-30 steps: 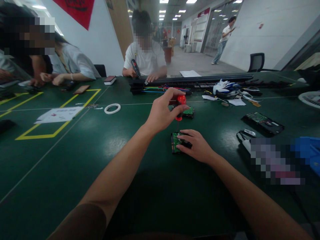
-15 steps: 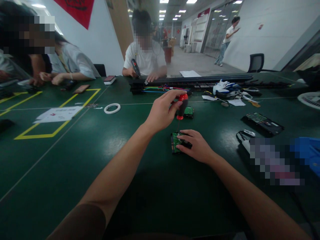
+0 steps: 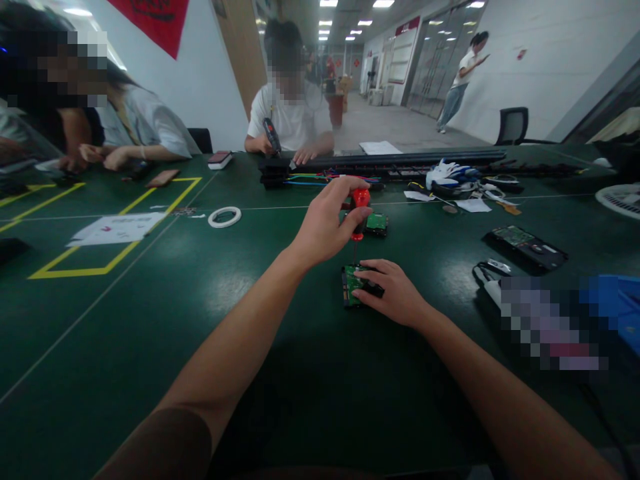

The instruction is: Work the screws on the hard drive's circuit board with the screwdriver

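My left hand is closed round the handle of a red and black screwdriver, which stands nearly upright. Its thin shaft points down at the far edge of a small drive with a green circuit board; whether the tip touches a screw is too small to tell. My right hand rests on the right part of this drive, pressing it on the green table with its fingertips. Just behind the screwdriver lies a second green-boarded drive, partly hidden by my left hand.
A larger drive and a cabled device lie at the right. White tape and papers are at the left. Long black rails and gloves lie across the back, where a person holds a power tool.
My left thumb and fingers have shifted round the screwdriver handle, and the handle has become more upright, its top moving slightly left. My right hand and the drive have stayed put.
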`<state>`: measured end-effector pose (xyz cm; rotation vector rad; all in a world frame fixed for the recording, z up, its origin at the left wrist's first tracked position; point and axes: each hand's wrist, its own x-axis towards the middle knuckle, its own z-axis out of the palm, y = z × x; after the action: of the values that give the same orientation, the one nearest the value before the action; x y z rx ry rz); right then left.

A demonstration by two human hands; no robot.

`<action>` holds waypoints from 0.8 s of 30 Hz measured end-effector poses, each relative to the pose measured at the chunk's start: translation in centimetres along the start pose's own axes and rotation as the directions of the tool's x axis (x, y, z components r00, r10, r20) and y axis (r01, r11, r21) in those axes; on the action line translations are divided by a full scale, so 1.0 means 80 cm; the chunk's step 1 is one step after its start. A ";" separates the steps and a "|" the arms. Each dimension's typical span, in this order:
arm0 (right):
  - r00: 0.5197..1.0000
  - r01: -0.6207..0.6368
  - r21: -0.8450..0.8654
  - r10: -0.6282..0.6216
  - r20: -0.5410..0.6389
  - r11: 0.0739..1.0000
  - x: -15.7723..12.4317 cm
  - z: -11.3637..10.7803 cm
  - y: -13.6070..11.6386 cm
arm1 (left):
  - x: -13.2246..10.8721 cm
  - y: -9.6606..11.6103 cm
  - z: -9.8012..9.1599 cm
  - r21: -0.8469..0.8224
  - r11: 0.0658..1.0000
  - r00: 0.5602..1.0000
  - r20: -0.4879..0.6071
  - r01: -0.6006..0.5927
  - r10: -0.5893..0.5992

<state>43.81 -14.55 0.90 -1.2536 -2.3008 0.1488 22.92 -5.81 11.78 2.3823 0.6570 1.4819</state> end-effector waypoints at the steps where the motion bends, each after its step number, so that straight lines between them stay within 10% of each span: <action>1: 1.000 0.000 -0.001 0.000 -0.001 1.000 0.000 0.000 0.000 | 0.001 0.001 -0.002 0.033 0.999 1.000 0.000 -0.015 0.015; 24: 1.000 -0.006 -0.009 0.006 0.011 1.000 0.001 -0.001 0.000 | -0.002 -0.002 0.003 -0.102 0.993 0.999 0.006 0.052 -0.051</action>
<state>43.81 -14.51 0.97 -1.2668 -2.3100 0.1482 23.04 -5.73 11.47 2.2737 0.6211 1.4540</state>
